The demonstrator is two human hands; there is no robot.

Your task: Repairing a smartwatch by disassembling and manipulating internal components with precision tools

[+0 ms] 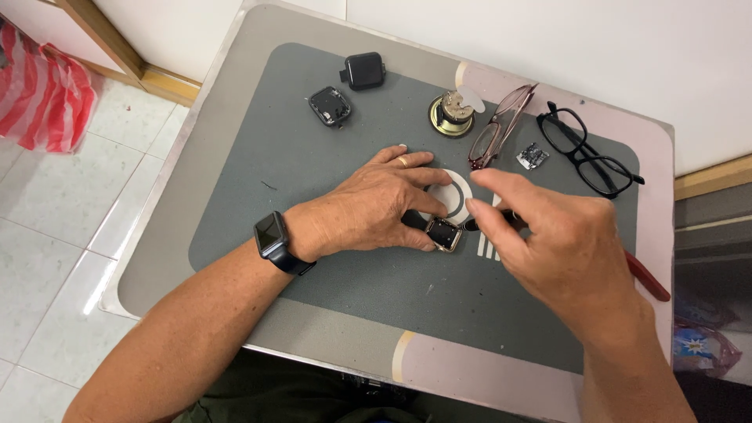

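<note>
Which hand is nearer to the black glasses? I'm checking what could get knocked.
The right hand. It sits just below and left of the black glasses. The left hand is farther off to the left, its fingers on the small square watch case.

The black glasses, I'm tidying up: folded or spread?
Spread: the black glasses lie on the mat with both temple arms opened out.
</note>
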